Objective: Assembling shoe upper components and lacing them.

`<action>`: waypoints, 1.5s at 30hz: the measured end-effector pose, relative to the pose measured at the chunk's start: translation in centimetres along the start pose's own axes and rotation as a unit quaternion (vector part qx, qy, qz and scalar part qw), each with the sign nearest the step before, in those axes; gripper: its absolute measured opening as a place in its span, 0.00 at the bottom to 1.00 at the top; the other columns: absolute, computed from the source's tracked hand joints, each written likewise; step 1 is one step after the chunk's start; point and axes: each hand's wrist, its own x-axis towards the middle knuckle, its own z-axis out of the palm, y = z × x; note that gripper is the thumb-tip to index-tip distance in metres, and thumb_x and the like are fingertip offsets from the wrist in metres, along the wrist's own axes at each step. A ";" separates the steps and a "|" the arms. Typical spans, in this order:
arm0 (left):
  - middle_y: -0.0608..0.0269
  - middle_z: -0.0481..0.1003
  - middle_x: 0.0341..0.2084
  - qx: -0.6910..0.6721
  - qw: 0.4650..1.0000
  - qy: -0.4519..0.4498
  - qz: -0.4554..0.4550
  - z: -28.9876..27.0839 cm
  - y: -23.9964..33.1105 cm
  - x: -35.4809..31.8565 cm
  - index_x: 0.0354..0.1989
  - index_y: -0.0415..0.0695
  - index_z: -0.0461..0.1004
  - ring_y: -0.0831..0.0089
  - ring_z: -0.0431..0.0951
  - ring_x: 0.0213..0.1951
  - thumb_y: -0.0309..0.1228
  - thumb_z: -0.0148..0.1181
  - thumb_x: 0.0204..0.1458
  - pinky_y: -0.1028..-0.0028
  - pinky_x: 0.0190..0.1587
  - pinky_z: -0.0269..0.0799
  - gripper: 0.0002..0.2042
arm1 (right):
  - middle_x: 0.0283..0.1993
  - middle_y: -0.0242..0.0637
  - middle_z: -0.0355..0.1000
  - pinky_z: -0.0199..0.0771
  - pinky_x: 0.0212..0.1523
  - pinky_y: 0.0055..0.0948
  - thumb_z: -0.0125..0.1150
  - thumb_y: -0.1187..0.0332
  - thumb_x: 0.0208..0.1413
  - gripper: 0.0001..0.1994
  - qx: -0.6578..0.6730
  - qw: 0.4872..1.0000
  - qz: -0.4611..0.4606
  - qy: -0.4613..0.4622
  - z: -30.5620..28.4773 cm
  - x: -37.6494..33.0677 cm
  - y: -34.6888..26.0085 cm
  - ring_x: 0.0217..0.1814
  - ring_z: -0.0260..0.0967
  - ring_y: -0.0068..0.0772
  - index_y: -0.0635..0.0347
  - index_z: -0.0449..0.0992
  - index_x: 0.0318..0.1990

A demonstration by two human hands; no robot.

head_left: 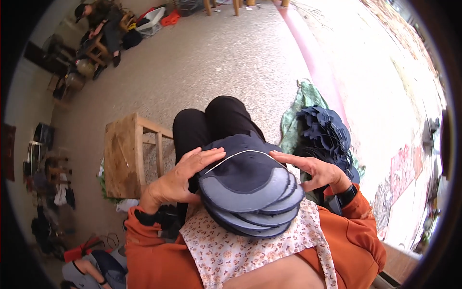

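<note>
A thick stack of dark blue fabric pieces (236, 180) with grey crescent-shaped panels rests on my lap, its lower edges fanned out. Across its upper part runs a thin pale band (249, 151), curved like a shallow arch. My left hand (180, 176) lies along the stack's left side, fingers straight and tips on the fabric near the band. On the opposite side, my right hand (313, 168) has its fingers stretched toward the band's right part. Both hands are open against the stack. The underside of the pile is hidden.
A wooden stool (124, 156) stands to my left. At right, a heap of dark blue fabric pieces (325, 135) lies on green cloth (292, 118). A person (101, 24) sits at the far left; another person (89, 269) is at the lower left. A white basin (153, 18) stands farther back.
</note>
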 end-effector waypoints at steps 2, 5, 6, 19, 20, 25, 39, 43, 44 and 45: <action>0.54 0.61 0.65 0.075 0.995 0.063 0.007 1.0 0.3 1.5 0.66 0.45 0.60 0.61 0.59 0.67 0.34 0.73 0.35 0.59 0.69 0.46 0.44 | 0.75 0.41 0.44 0.39 0.74 0.38 0.66 0.75 0.39 0.49 -0.090 0.994 -0.041 0.040 0.9 0.4 0.7 0.77 0.39 0.43 0.58 0.46 0.72; 0.54 0.71 0.56 -0.023 0.989 0.146 0.015 1.9 -0.3 4.1 0.58 0.41 0.69 0.62 0.71 0.58 0.31 0.74 0.36 0.65 0.61 0.62 0.35 | 0.72 0.47 0.49 0.47 0.70 0.44 0.71 0.60 0.43 0.48 -0.224 0.955 -0.100 0.169 1.4 2.0 2.7 0.73 0.48 0.49 0.58 0.48 0.70; 0.53 0.74 0.52 -0.089 0.980 0.175 -0.012 1.8 -0.1 4.8 0.55 0.39 0.71 0.62 0.75 0.54 0.31 0.74 0.36 0.67 0.58 0.67 0.32 | 0.71 0.51 0.50 0.47 0.70 0.44 0.72 0.57 0.43 0.46 -0.250 0.927 -0.191 0.202 0.8 3.0 4.2 0.71 0.49 0.51 0.58 0.53 0.69; 0.55 0.71 0.55 -0.367 0.908 0.170 -0.113 -2.0 -0.3 14.2 0.60 0.38 0.66 0.68 0.69 0.57 0.49 0.56 0.58 0.66 0.62 0.60 0.30 | 0.41 0.39 0.77 0.77 0.40 0.23 0.65 0.64 0.54 0.18 0.264 0.870 -0.064 0.411 -11.5 -1.3 3.3 0.38 0.76 0.26 0.69 0.74 0.47; 0.55 0.71 0.55 -0.367 0.906 0.169 -0.122 -2.0 -1.2 13.0 0.60 0.38 0.66 0.68 0.69 0.57 0.49 0.56 0.58 0.66 0.62 0.60 0.30 | 0.41 0.39 0.77 0.77 0.40 0.23 0.65 0.64 0.54 0.18 0.272 0.869 -0.061 0.409 -12.1 -2.1 5.6 0.38 0.76 0.26 0.69 0.74 0.47; 0.50 0.65 0.60 0.304 0.888 0.277 -0.203 2.0 -6.3 3.5 0.59 0.40 0.67 0.53 0.62 0.62 0.35 0.64 0.51 0.61 0.65 0.56 0.27 | 0.41 0.36 0.75 0.74 0.37 0.21 0.73 0.55 0.47 0.31 0.216 0.806 0.142 0.533 -11.2 -5.3 21.9 0.35 0.72 0.23 0.68 0.72 0.52; 0.45 0.43 0.70 0.135 0.894 0.341 -0.257 9.0 -7.5 -2.2 0.71 0.45 0.46 0.49 0.45 0.70 0.42 0.59 0.55 0.55 0.68 0.44 0.39 | 0.51 0.50 0.72 0.69 0.55 0.39 0.62 0.65 0.49 0.25 -0.183 0.751 0.288 0.565 -2.0 -6.0 30.4 0.54 0.70 0.50 0.62 0.70 0.56; 0.46 0.45 0.70 0.143 0.887 0.368 -0.241 9.0 -8.3 -2.8 0.70 0.44 0.47 0.50 0.46 0.70 0.40 0.57 0.56 0.55 0.69 0.44 0.36 | 0.51 0.42 0.71 0.71 0.49 0.38 0.57 0.75 0.49 0.16 -0.375 0.713 0.176 0.566 2.1 -10.7 23.0 0.49 0.71 0.50 0.59 0.73 0.48; 0.46 0.45 0.69 0.141 0.885 0.372 -0.242 9.1 -8.5 -3.0 0.70 0.44 0.47 0.51 0.46 0.70 0.40 0.57 0.57 0.55 0.69 0.44 0.36 | 0.49 0.41 0.72 0.71 0.48 0.38 0.56 0.76 0.49 0.14 -0.413 0.676 0.169 0.586 2.6 -13.2 21.8 0.48 0.71 0.49 0.59 0.74 0.46; 0.46 0.46 0.69 0.143 0.887 0.374 -0.232 9.1 -8.7 -3.0 0.70 0.44 0.47 0.52 0.46 0.70 0.41 0.57 0.57 0.55 0.69 0.44 0.36 | 0.46 0.40 0.74 0.71 0.46 0.37 0.54 0.76 0.49 0.13 -0.374 0.626 0.210 0.651 2.9 -16.1 22.1 0.46 0.72 0.48 0.59 0.74 0.44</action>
